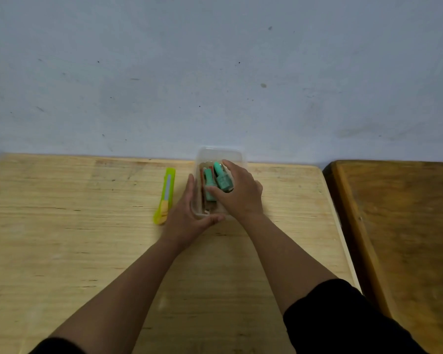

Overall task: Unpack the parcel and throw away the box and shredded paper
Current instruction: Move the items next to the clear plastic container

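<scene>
A clear plastic container (219, 152) stands at the far edge of the light wooden table (87, 238), against the wall. Inside it lie two green bottle-shaped items, one (209, 185) flat near the left wall. My right hand (241, 194) reaches into the container and grips the other green item (223, 180). My left hand (188, 215) holds the container by its left side and near corner, thumb along the front rim. Brownish material shows at the container's bottom, partly hidden by my hands.
A yellow-green utility knife (165, 195) lies on the table just left of my left hand. A darker wooden table (407, 226) adjoins on the right, with a narrow gap between. A grey wall rises right behind the container.
</scene>
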Demonstrator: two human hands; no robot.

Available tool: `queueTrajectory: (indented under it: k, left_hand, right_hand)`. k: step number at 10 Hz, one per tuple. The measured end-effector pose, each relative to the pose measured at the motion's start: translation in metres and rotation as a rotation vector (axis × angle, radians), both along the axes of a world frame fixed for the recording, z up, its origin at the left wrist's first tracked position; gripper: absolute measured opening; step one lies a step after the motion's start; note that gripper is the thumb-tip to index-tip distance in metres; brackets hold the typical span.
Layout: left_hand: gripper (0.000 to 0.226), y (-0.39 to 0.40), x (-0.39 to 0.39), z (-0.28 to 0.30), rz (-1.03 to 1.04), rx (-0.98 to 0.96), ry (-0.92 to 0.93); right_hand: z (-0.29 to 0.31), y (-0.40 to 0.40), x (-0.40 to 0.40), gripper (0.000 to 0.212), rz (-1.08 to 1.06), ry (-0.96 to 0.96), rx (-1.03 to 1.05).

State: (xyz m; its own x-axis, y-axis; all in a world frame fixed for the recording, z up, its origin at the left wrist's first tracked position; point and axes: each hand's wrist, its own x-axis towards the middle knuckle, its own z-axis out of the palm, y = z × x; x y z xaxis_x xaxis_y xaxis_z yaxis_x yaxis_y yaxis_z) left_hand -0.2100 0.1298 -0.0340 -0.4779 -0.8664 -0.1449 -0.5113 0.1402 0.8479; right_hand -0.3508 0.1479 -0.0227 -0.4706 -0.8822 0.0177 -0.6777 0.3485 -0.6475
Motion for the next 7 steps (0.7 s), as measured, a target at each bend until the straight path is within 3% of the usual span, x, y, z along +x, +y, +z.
queueTrajectory:
  k: [3, 5, 7]
  left_hand:
    - [0.116, 0.002, -0.001, 0.003, -0.018, -0.031, -0.034]
    - [0.106, -0.001, 0.004, 0.033, -0.067, -0.064, -0.149]
    - [0.060, -0.010, 0.027, 0.069, -0.043, -0.170, -0.318]
  right_hand:
    - [-0.005, 0.006, -0.008, 0.047, 0.120, -0.004, -0.023]
    - [0.010, 0.014, -0.007, 0.047, 0.171, 0.111, 0.119]
    - [0.049, 0.043, 0.006, 0.040, 0.098, 0.168, 0.067]
